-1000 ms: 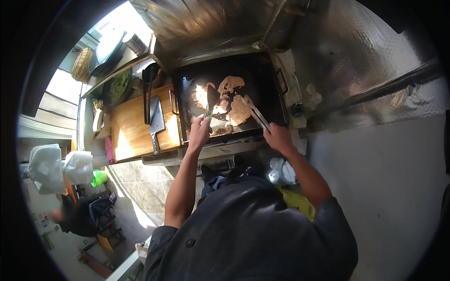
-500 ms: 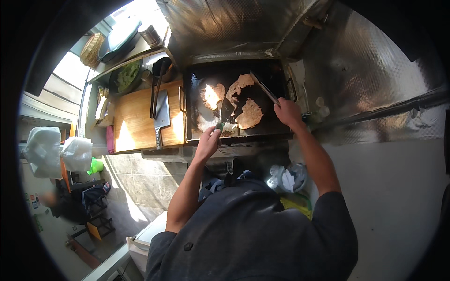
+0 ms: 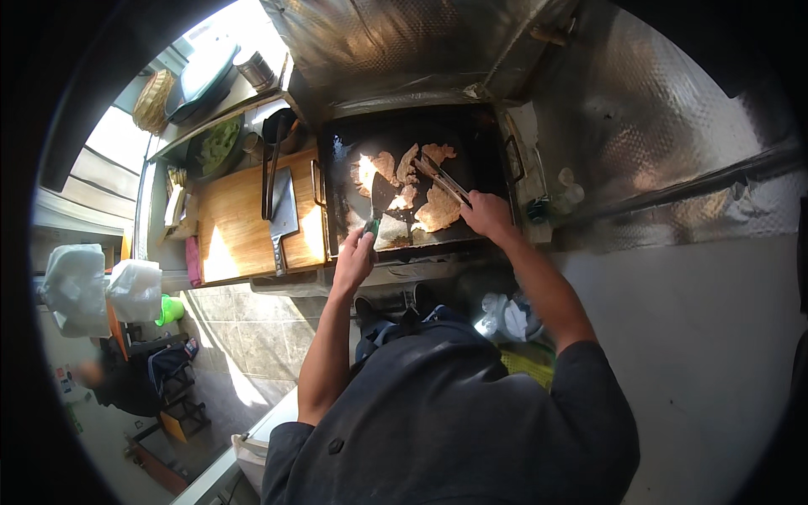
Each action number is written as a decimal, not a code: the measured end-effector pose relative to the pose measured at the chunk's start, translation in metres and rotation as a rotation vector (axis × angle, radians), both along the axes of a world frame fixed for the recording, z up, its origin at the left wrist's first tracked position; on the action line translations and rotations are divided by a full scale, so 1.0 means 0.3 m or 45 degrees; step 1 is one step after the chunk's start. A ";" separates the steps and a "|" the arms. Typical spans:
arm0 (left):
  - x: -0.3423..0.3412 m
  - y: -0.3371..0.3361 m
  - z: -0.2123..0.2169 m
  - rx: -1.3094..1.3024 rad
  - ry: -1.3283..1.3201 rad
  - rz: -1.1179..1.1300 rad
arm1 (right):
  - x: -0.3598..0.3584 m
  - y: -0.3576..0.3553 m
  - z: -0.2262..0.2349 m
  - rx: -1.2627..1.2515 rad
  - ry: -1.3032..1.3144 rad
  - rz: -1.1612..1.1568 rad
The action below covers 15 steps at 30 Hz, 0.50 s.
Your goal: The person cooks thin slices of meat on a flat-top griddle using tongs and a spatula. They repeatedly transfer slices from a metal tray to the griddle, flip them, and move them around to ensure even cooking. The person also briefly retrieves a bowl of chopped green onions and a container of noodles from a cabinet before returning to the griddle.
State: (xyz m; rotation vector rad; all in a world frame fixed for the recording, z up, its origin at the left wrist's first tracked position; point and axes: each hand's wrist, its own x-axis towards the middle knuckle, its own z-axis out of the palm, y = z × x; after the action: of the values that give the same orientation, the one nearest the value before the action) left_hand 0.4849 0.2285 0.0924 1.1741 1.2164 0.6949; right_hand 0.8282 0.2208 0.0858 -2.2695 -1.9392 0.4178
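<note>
Several browned pieces of thin meat [image 3: 438, 209] lie on a dark flat griddle [image 3: 471, 126] in front of me. My left hand [image 3: 357, 253] grips the green handle of a spatula [image 3: 383, 193], its metal blade resting beside the left and middle pieces. Closed round metal tongs [image 3: 450, 185], my right hand [image 3: 490, 214] is at the griddle's right side. The tongs' tips reach the upper right piece of meat [image 3: 438, 153]; whether they pinch it I cannot tell.
Left of the griddle, a wooden cutting board [image 3: 240, 202] bears a cleaver [image 3: 284, 210] and black tongs [image 3: 271, 177]. Behind it stands a bowl of green leaves [image 3: 220, 145]. Foil-like sheeting [image 3: 396, 50] lines the wall. Plastic bags [image 3: 74, 286] hang at far left; a person [image 3: 126, 383] is beyond.
The tongs have swung left and down onto the meat from the griddle's upper right. The spatula has shifted slightly left, its blade now more visible. The upper middle meat is now in separate pieces.
</note>
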 end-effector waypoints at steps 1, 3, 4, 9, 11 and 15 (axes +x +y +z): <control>0.001 -0.007 0.019 -0.032 -0.014 0.022 | -0.006 0.000 -0.006 0.020 0.035 -0.031; -0.005 -0.029 0.063 -0.100 -0.039 0.069 | 0.019 0.026 -0.012 -0.009 0.009 -0.092; -0.013 -0.033 0.056 -0.124 -0.031 0.069 | 0.040 0.039 -0.015 -0.023 -0.004 -0.125; -0.074 -0.045 0.036 -0.117 -0.023 0.087 | 0.067 0.009 0.019 -0.063 0.114 -0.225; -0.079 -0.047 0.022 -0.001 -0.031 0.120 | 0.030 0.046 0.041 -0.023 0.142 -0.143; -0.072 -0.030 0.012 -0.106 -0.065 0.130 | -0.023 0.178 -0.004 -0.130 0.218 -0.158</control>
State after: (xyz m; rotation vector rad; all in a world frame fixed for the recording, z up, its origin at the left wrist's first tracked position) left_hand 0.4634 0.2196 0.0960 1.0256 1.2573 0.7393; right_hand 0.8215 0.2743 0.0847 -2.3138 -1.7222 0.6853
